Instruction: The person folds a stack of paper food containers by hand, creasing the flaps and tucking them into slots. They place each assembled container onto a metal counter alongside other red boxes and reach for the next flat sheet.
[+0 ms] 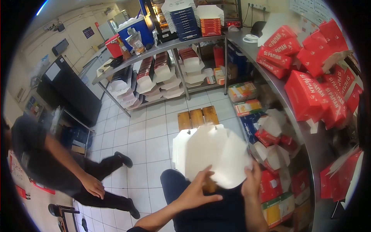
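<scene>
Left hand (196, 190) spread against white carton blanks (210, 152), right hand (252, 181) pinching their edge — red boxes (309, 94) read "SI PAMAN".

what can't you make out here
Head view:
- white cartons: how many are stacked, edges overlap
- right hand: fingers hidden behind the cartons
- person at left: motion-blurred, cut by the lens edge
- wall notices: too small to read

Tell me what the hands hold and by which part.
A flat white cardboard box blank, by its lower edge: left hand near the middle, right hand at the corner.
</scene>
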Action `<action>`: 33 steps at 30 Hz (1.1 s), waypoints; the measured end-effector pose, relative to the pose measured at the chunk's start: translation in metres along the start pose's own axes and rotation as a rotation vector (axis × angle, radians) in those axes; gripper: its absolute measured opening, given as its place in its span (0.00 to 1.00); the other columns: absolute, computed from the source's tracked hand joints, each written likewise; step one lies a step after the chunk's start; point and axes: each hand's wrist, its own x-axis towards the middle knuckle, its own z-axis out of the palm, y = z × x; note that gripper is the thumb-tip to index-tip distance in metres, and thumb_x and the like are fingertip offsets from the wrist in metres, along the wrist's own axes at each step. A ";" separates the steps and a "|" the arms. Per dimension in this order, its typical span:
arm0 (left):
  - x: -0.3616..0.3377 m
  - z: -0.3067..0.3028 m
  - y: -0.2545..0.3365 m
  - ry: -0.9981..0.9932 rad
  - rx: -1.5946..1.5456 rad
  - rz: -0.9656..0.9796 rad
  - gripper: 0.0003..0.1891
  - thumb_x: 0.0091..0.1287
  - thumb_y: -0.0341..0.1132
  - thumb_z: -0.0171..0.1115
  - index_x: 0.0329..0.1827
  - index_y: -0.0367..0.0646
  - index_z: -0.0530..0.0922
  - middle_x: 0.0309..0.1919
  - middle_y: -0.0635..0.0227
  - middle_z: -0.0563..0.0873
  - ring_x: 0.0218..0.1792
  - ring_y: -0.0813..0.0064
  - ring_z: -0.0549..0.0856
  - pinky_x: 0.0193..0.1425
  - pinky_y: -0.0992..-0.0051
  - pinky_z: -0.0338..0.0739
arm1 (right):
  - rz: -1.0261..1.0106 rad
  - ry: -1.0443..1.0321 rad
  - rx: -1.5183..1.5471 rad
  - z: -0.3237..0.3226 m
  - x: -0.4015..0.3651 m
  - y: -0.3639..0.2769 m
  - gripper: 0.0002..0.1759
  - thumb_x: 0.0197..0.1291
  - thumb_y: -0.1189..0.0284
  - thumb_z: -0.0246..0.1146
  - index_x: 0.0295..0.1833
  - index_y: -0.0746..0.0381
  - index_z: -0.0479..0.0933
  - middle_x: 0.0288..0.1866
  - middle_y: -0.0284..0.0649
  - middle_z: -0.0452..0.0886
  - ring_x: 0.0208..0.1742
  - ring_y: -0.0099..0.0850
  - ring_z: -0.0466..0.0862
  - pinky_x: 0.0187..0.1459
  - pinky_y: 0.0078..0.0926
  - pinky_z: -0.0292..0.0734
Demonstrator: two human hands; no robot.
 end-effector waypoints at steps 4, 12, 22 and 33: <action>0.019 -0.001 0.001 -0.014 -1.465 -0.305 0.30 0.74 0.41 0.68 0.75 0.46 0.68 0.65 0.57 0.80 0.67 0.61 0.80 0.64 0.62 0.82 | -0.509 -0.725 -0.577 0.026 -0.021 -0.043 0.16 0.71 0.79 0.59 0.59 0.61 0.84 0.65 0.51 0.83 0.68 0.41 0.82 0.72 0.45 0.72; 0.041 0.035 -0.003 0.329 -1.213 -0.171 0.11 0.81 0.38 0.59 0.59 0.43 0.80 0.51 0.66 0.88 0.51 0.74 0.88 0.54 0.71 0.85 | -0.279 -0.231 0.090 0.035 -0.041 -0.011 0.13 0.71 0.81 0.61 0.56 0.63 0.86 0.66 0.56 0.81 0.68 0.47 0.81 0.73 0.47 0.72; 0.020 0.069 0.018 0.372 -1.183 0.023 0.15 0.84 0.39 0.51 0.56 0.36 0.80 0.51 0.63 0.86 0.51 0.74 0.87 0.54 0.70 0.87 | -0.583 -0.349 -0.432 0.039 -0.038 -0.018 0.23 0.59 0.62 0.77 0.56 0.64 0.88 0.68 0.52 0.73 0.67 0.46 0.81 0.67 0.41 0.80; 0.003 0.028 0.019 0.350 -0.329 0.212 0.16 0.83 0.36 0.50 0.52 0.32 0.83 0.42 0.67 0.86 0.42 0.82 0.80 0.48 0.78 0.73 | -0.567 -0.178 -0.373 0.022 -0.035 -0.023 0.30 0.78 0.57 0.58 0.72 0.71 0.69 0.66 0.52 0.73 0.66 0.42 0.77 0.69 0.38 0.69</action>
